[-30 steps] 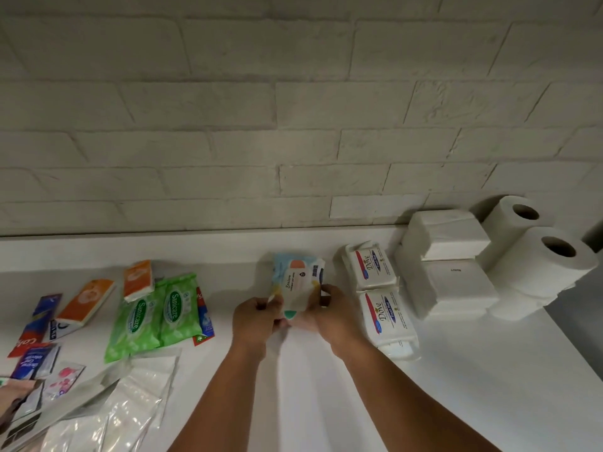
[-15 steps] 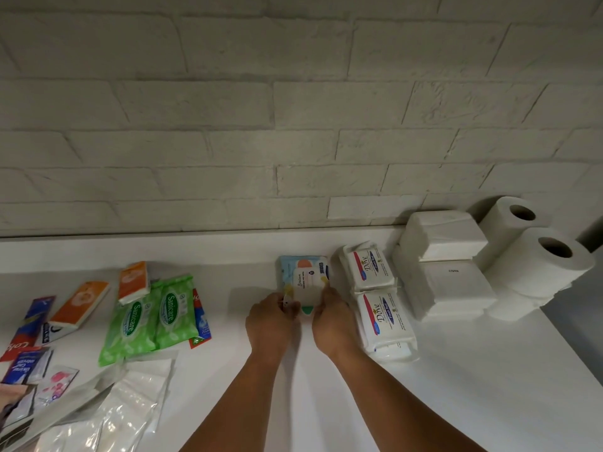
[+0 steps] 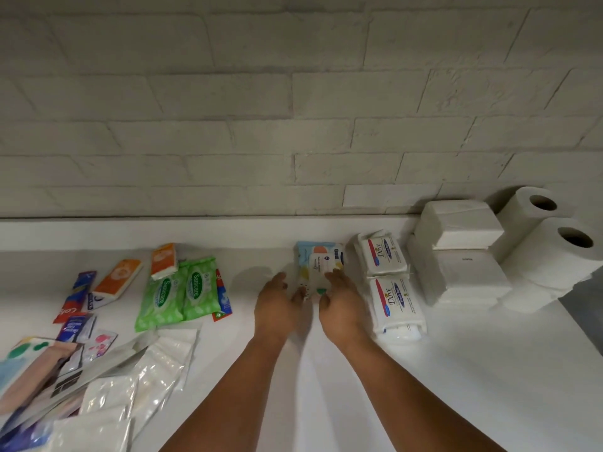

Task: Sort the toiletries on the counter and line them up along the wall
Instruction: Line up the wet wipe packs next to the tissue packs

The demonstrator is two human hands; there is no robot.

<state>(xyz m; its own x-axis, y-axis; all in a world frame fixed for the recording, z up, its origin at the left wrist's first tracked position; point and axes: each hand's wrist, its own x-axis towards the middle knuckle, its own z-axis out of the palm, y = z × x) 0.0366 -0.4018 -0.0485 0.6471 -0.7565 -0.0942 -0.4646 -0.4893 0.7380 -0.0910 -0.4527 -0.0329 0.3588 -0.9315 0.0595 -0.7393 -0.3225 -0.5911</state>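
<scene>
Squaring wipes pack [image 3: 321,264] on bench [image 3: 456,370] mid-frame by the wall [image 3: 293,125], just beside Dove packs [image 3: 388,278]. Touching it with left hand [image 3: 277,303] and right hand [image 3: 341,300], grip spread. Leaving green packs [image 3: 176,291] and sachets [image 3: 78,327] at left of frame unsorted.

The white counter [image 3: 424,386] carries, at its far right against the wall, toilet rolls [image 3: 551,256], then leftward stacked white napkin packs [image 3: 463,275], two Dove packs [image 3: 394,298] one behind the other, and two small overlapping wipe packs [image 3: 326,265] near the middle. On the left lie two green Sanicare packs [image 3: 177,291], two orange tissue packs [image 3: 117,278], red-and-blue cartons [image 3: 76,295], small sachets [image 3: 85,331] and, nearest, clear plastic packets [image 3: 156,363].
</scene>
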